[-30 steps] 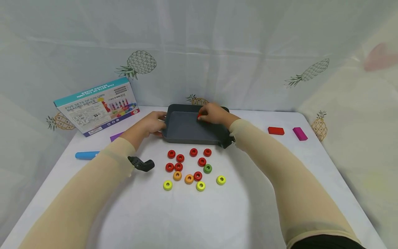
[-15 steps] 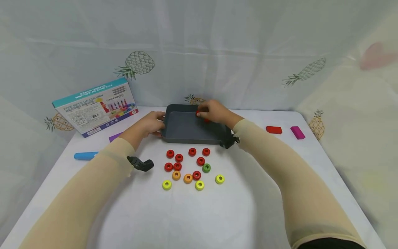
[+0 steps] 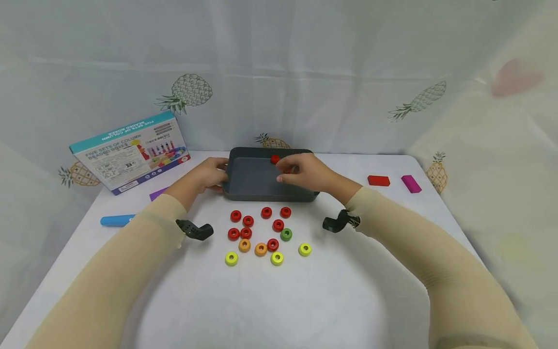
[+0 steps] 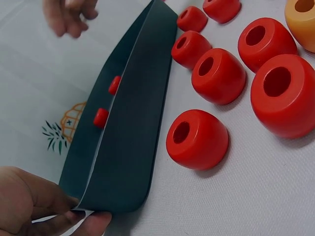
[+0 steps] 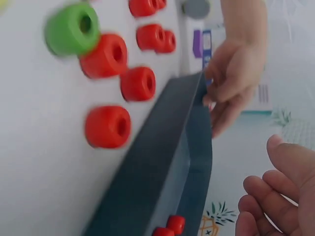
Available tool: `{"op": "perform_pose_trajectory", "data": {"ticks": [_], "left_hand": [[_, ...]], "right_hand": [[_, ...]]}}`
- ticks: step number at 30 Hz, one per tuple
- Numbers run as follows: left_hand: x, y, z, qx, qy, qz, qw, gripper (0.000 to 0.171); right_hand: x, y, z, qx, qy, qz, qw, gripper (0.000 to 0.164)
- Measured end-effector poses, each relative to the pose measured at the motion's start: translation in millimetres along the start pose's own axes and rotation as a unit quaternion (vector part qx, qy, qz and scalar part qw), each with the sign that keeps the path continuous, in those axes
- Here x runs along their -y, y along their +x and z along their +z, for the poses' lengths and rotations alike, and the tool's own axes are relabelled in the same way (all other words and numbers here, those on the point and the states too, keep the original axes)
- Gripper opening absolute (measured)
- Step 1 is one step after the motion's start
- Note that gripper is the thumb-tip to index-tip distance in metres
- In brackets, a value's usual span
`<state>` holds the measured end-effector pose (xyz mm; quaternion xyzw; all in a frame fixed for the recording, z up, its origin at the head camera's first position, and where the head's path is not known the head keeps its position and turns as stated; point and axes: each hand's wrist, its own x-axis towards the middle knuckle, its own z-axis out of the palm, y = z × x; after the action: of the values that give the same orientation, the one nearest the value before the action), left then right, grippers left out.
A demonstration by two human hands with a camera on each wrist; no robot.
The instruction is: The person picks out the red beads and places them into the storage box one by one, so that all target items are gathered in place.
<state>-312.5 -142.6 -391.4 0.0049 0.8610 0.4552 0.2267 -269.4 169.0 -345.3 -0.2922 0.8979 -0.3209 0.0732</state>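
Observation:
My left hand [image 3: 211, 174] grips the left edge of a dark grey tray [image 3: 250, 198]; in the left wrist view its thumb and fingers pinch the tray's corner. Over the tray's right half hovers my right hand [image 3: 307, 172], fingers loosely bent and apart, holding nothing in the right wrist view. Two red beads [image 4: 101, 118] lie inside the tray; in the head view one red bead [image 3: 275, 159] shows plainly beside the right fingertips. On the white table in front of the tray are several red beads [image 3: 266, 212] with holes, a green bead [image 3: 286, 234], two orange beads [image 3: 260, 249] and three yellow beads [image 3: 276, 258].
A printed toy box [image 3: 131, 152] leans at the back left. A blue stick-like piece [image 3: 116, 220] and a purple block [image 3: 157, 193] lie by the left forearm. To the right are a red block [image 3: 379, 181] and a magenta block [image 3: 411, 183]. A patterned curtain [image 3: 279, 77] hangs behind.
My right hand has let go of a red bead inside the tray and drawn back slightly toward the right and nearer, its fingers spreading. The left hand keeps its grip on the tray.

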Motion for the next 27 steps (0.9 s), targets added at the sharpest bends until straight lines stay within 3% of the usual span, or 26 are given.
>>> {"op": "perform_pose_trajectory", "data": {"ticks": [8,15,27], "left_hand": [[0.4,2.1,-0.7,0.002,0.002,-0.002,1.0,0.073],[-1.4,0.0,-0.4,0.001,-0.001,-0.009,1.0,0.074],[-0.7,-0.1,0.3,-0.003,0.002,-0.007,1.0,0.074]], "right_hand": [[-3,-40,15,-0.004,0.051,-0.001,0.999,0.039],[-11,-61,39,0.012,0.085,0.019,0.996,0.043],[-24,-70,69,0.004,0.035,-0.005,0.999,0.047]]}}
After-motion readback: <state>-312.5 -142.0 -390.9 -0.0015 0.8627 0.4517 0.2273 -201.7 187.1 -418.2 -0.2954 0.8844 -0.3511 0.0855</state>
